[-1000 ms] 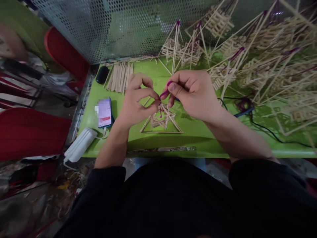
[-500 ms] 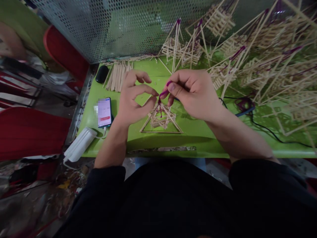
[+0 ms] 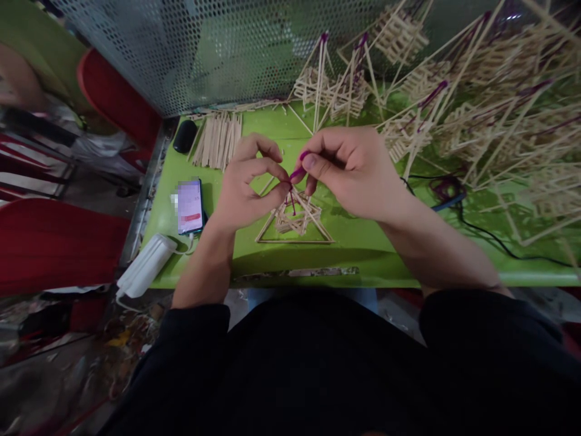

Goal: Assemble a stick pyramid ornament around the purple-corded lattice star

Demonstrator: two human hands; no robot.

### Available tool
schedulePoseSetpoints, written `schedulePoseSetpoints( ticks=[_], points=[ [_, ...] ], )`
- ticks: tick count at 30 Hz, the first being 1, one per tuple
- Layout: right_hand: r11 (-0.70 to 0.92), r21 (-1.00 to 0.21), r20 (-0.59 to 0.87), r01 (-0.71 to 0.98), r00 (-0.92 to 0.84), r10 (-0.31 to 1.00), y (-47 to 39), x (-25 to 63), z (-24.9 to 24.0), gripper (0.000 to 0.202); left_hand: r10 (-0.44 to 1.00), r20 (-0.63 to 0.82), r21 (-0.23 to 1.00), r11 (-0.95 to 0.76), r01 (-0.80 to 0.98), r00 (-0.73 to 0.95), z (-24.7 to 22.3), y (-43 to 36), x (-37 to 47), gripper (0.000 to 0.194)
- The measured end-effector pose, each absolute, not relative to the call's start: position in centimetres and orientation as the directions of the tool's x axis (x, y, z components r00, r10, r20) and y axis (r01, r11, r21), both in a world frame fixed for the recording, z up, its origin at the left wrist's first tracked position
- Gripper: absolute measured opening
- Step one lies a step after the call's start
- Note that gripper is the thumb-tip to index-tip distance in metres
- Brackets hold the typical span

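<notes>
A small pyramid-shaped frame of thin wooden sticks [image 3: 295, 241] stands on the green table, with a smaller stack of sticks inside it. Purple cord [image 3: 298, 175] is tied at its peak, and a strand hangs down within. My right hand [image 3: 351, 172] pinches a loop of this cord between thumb and index finger, just above the peak. From the other side, my left hand [image 3: 252, 181] closes thumb and index fingertip on the cord at the peak; its other fingers are curled. The exact grip at the knot is partly hidden.
Loose sticks [image 3: 218, 140] lie at the back left beside a black case [image 3: 185, 136]. A phone [image 3: 189, 206] is cabled to a white power bank [image 3: 147, 264]. Many finished-looking stick frames [image 3: 481, 127] crowd the right. A perforated metal panel [image 3: 218, 54] borders the back.
My left thumb and index finger have closed in on the cord at the peak. My right hand has shifted slightly left and down with the loop.
</notes>
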State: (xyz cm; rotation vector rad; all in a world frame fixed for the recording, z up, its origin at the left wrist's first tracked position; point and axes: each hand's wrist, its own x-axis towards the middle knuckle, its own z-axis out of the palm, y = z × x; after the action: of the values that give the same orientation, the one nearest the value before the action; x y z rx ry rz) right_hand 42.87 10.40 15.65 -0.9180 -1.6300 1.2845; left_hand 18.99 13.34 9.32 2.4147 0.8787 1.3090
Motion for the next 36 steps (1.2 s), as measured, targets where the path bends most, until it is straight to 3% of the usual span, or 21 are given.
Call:
schedulePoseSetpoints(
  ticks=[11, 15, 17, 21, 24, 26, 29, 32, 36],
  points=[
    [0.275, -0.956, 0.218, 0.100, -0.384, 0.897, 10.3, 43.2, 15.5, 0.033, 0.598, 0.698, 0.462, -0.796, 0.390, 0.394, 9.3, 13.6, 18.9, 0.014],
    [0.330, -0.941, 0.280, 0.071, -0.382, 0.881, 10.7, 43.6, 14.6, 0.024, 0.620, 0.692, 0.500, -0.782, 0.373, 0.371, 9.4, 14.1, 18.4, 0.023],
    [0.358, -0.932, 0.321, 0.050, -0.343, 0.883, 11.3, 43.9, 13.7, 0.019, 0.622, 0.685, 0.525, -0.782, 0.336, 0.378, 9.3, 14.3, 17.9, 0.024],
    [0.490, -0.871, 0.489, -0.029, -0.147, 0.860, 12.5, 44.4, 11.7, 0.045, 0.674, 0.640, 0.591, -0.739, 0.323, 0.369, 9.5, 14.5, 17.0, 0.018],
    [0.572, -0.819, 0.573, -0.038, -0.017, 0.820, 12.7, 44.3, 10.3, 0.042, 0.702, 0.594, 0.639, -0.708, 0.299, 0.393, 9.8, 14.4, 16.8, 0.009],
    [0.603, -0.798, 0.603, -0.008, 0.010, 0.798, 12.3, 43.9, 9.1, 0.039, 0.714, 0.582, 0.668, -0.693, 0.273, 0.388, 9.9, 14.2, 16.9, 0.005],
    [0.624, -0.768, 0.619, 0.146, -0.083, 0.781, 11.3, 43.1, 7.3, 0.043, 0.742, 0.565, 0.702, -0.662, 0.263, 0.360, 9.2, 13.9, 17.2, 0.014],
    [0.692, -0.679, 0.695, 0.244, -0.092, 0.713, 10.3, 42.6, 5.6, 0.030, 0.744, 0.575, 0.714, -0.659, 0.235, 0.340, 7.9, 13.6, 17.6, 0.022],
    [0.749, -0.599, 0.756, 0.284, -0.108, 0.646, 9.5, 42.4, 3.9, 0.020, 0.689, 0.627, 0.691, -0.707, 0.148, 0.365, 6.7, 13.2, 17.9, 0.013]
  ],
)
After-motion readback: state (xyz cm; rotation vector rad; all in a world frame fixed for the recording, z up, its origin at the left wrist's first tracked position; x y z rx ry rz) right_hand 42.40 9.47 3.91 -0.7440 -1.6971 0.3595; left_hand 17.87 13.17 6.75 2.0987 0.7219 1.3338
